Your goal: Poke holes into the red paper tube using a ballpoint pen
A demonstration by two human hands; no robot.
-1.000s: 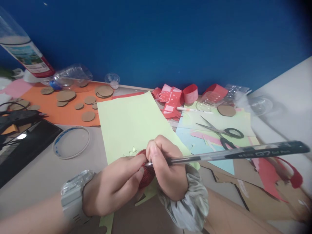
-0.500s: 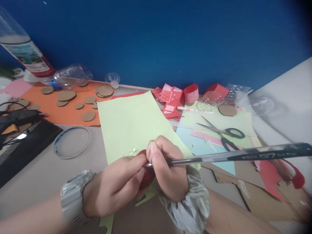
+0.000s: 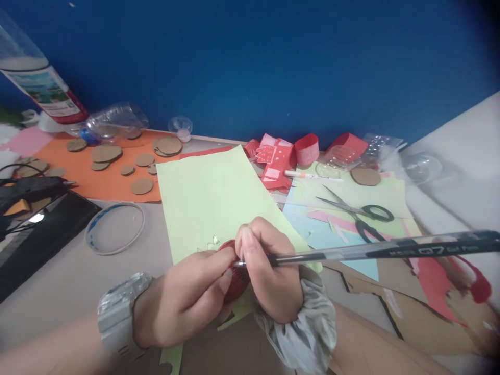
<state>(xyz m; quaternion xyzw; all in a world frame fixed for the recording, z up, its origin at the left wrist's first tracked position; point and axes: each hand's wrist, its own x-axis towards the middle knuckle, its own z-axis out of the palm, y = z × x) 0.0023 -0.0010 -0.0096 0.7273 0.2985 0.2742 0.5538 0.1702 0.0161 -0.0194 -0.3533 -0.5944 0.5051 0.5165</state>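
Your left hand point(image 3: 187, 297) pinches the dark red piece point(image 3: 239, 285) over the near part of the green sheet point(image 3: 207, 198); your right hand point(image 3: 269, 265) grips the pen point(image 3: 351, 252) — tip beside your left fingertips point(image 3: 226, 255) (contact unclear). Should the piece slip, the pen might jab a finger.

Pen point(image 3: 377, 252) in the right hand point(image 3: 269, 265): big "Q7" on the dark barrel reads clearly, smaller "Gel Pen" after it, a bit soft. Characters ahead of "Q7" too blurred to make out. Bottle label point(image 3: 46, 89): print under landscape picture, too small to read.
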